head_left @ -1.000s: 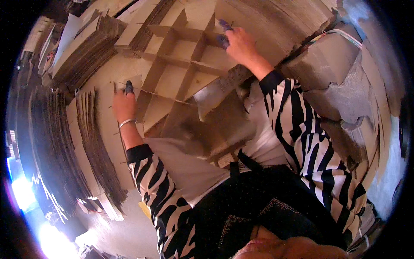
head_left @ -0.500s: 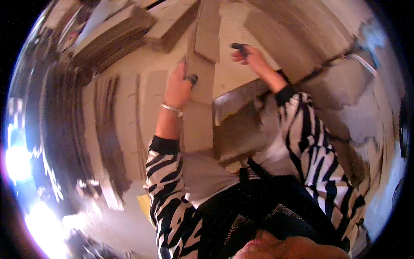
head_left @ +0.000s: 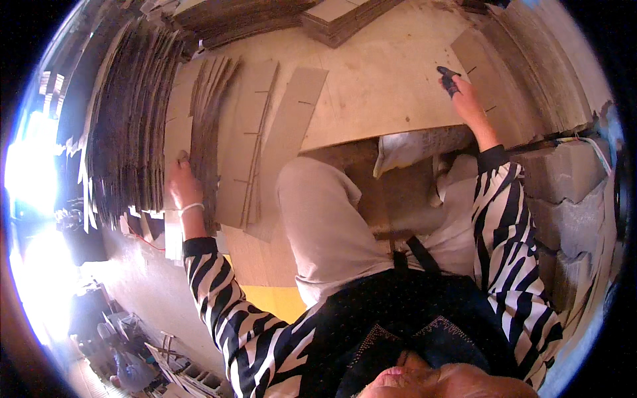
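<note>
My left hand (head_left: 184, 184) is at the left side of the table, closed on a brown cardboard strip (head_left: 178, 136), thumb against its face. The strip stands among other cardboard pieces; its lower end and some of my fingers are hidden. Beside it several thin strips (head_left: 215, 86) lean together. Two flat slotted pieces, a cardboard panel (head_left: 249, 146) and a slanted strip (head_left: 296, 109), lie to the right of these. My right hand (head_left: 462, 93) hovers at the right of the table with nothing in it. Its fingers are apart, and dark coverings wrap some of them.
A dense row of upright cardboard (head_left: 133, 119) stands at far left. Flat cardboard stacks (head_left: 335, 20) sit along the back. A tall cardboard pile (head_left: 531, 73) borders the right. The pale wooden tabletop (head_left: 378, 86) ends just before my knees, with a white sack (head_left: 418, 149) below.
My left hand has swung left, from the long cardboard piece in the middle to the upright strips. My right hand has moved right. The view has shifted, and the middle piece no longer stands there.
</note>
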Action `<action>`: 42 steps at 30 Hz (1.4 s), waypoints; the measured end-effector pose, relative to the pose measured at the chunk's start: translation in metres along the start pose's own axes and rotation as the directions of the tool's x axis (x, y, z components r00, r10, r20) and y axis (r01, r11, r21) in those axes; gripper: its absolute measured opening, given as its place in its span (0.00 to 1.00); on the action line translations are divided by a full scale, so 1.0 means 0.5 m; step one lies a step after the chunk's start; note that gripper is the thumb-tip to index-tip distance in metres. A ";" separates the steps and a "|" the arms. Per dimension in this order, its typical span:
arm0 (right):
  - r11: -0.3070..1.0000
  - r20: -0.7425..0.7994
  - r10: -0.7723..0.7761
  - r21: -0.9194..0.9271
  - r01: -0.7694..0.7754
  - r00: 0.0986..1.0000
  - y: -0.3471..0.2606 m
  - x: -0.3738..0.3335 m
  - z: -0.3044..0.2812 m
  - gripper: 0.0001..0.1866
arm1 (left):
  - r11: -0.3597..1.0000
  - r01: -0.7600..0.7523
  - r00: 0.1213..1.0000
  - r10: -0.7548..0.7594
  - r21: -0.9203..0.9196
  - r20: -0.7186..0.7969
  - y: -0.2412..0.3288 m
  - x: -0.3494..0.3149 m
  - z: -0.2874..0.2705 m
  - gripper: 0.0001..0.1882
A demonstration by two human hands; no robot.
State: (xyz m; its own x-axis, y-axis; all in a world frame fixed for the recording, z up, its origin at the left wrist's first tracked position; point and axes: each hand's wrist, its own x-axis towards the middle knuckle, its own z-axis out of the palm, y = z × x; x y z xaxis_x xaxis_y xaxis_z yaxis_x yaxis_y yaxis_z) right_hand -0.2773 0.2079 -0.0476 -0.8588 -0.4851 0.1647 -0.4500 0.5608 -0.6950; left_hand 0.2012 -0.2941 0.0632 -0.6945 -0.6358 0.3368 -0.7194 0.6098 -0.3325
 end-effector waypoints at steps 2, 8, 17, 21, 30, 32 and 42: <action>0.975 -0.178 -0.043 -0.222 0.002 0.983 0.058 0.010 -0.029 0.18 | 0.994 -0.021 0.999 0.024 -0.110 0.022 -0.001 -0.012 0.045 0.35; 0.546 -0.274 0.203 -0.765 -0.341 0.940 0.062 -0.055 -0.205 0.24 | 0.997 -0.016 0.957 0.037 -0.077 0.289 -0.022 0.035 -0.054 0.31; 0.617 -0.407 0.050 -0.706 -0.349 0.912 0.165 -0.092 -0.267 0.20 | 0.600 -0.257 0.953 0.285 -0.758 -0.098 0.365 0.010 -0.048 0.24; 0.909 -0.355 -0.095 -0.411 -0.064 0.930 0.005 -0.061 -0.220 0.16 | 0.834 -0.171 0.967 0.244 -0.524 0.073 0.513 0.003 0.038 0.30; 0.834 0.170 -0.132 -0.514 0.202 0.977 -0.137 -0.074 -0.026 0.14 | 0.787 -0.575 0.775 0.611 -0.224 0.159 0.514 -0.094 0.002 0.26; 0.838 0.213 -0.097 -0.510 0.196 0.972 -0.130 -0.082 -0.015 0.16 | 0.759 -0.604 0.769 0.635 -0.242 0.074 0.502 -0.117 -0.006 0.18; 0.849 0.069 -0.490 -0.189 0.494 0.869 -0.236 -0.112 -0.025 0.16 | 0.448 0.282 0.798 0.381 -0.849 0.466 0.586 0.064 0.082 0.24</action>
State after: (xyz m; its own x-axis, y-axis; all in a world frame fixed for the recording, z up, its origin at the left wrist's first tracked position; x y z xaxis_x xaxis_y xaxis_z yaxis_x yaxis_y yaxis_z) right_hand -0.1790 0.1774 0.0336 -0.5086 -0.7427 0.4356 -0.8525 0.3633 -0.3759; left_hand -0.0317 -0.1550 -0.0599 -0.8258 -0.4960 -0.2685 -0.5231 0.4956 0.6934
